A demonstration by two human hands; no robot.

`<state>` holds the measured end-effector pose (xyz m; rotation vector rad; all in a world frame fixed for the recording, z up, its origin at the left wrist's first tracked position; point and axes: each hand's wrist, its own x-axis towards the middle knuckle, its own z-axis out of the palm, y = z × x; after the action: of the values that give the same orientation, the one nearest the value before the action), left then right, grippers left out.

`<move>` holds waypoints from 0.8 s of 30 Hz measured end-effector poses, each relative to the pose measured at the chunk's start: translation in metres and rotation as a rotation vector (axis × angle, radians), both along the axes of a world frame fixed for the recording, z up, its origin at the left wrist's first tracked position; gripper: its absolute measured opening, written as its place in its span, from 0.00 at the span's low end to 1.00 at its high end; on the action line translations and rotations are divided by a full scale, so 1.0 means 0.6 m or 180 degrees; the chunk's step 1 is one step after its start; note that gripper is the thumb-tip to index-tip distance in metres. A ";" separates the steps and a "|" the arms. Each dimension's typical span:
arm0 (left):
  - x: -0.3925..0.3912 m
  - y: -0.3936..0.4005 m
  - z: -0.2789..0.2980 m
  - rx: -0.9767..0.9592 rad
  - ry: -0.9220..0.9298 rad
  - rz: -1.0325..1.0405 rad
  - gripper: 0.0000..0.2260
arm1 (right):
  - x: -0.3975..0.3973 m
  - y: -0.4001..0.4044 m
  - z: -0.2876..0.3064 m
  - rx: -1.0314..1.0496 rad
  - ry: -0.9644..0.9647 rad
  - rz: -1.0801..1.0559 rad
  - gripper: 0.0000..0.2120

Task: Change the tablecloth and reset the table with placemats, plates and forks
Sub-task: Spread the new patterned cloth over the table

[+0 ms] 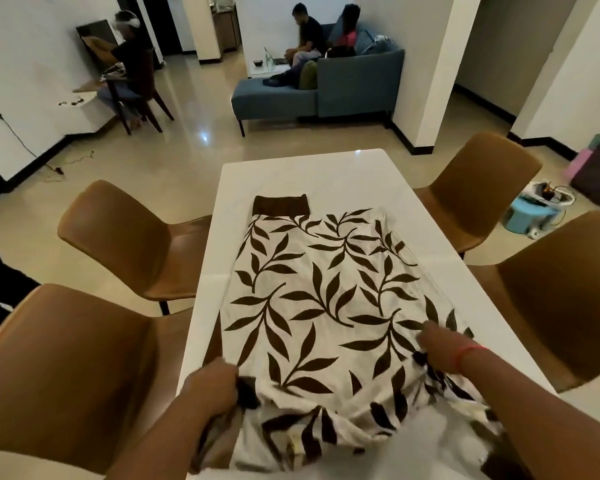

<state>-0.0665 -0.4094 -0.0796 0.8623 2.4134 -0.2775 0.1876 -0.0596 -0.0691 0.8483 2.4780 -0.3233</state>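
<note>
Tablecloth (312,299), leaf print, half spread on white surface (326,174), both hands at its near edge.

One cloth lies narrow down the surface's middle from 12 to 6 o'clock, near end bunched over the edge, likely gathered for pulling or spreading. Left hand (210,388) at 7 o'clock: grip closed on a dark corner. Right hand (433,344) at 4 o'clock: fingers buried in folds, apparently pinching cloth to keep it taut. Four brown chairs (118,237), two per side. No placemats, plates or forks in view.
</note>
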 end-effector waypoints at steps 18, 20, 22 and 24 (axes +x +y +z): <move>-0.034 -0.026 -0.091 0.1023 -0.0084 0.1002 0.20 | 0.019 0.049 -0.069 0.0023 -0.0108 -0.0181 0.53; -0.024 -0.017 -0.103 0.0688 -0.0248 0.0425 0.32 | 0.001 0.048 -0.075 0.0143 -0.0048 -0.0344 0.53; -0.016 0.001 -0.117 0.0476 -0.0479 0.0152 0.43 | -0.033 0.041 -0.085 0.0220 0.0133 -0.0607 0.50; -0.010 0.015 -0.127 0.0135 -0.0369 -0.0103 0.47 | -0.061 0.030 -0.100 0.0235 0.0174 -0.0993 0.42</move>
<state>-0.0724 -0.4003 -0.1557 0.9117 2.3070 -0.1840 0.1511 -0.0418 -0.1291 1.2765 2.4168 -0.3675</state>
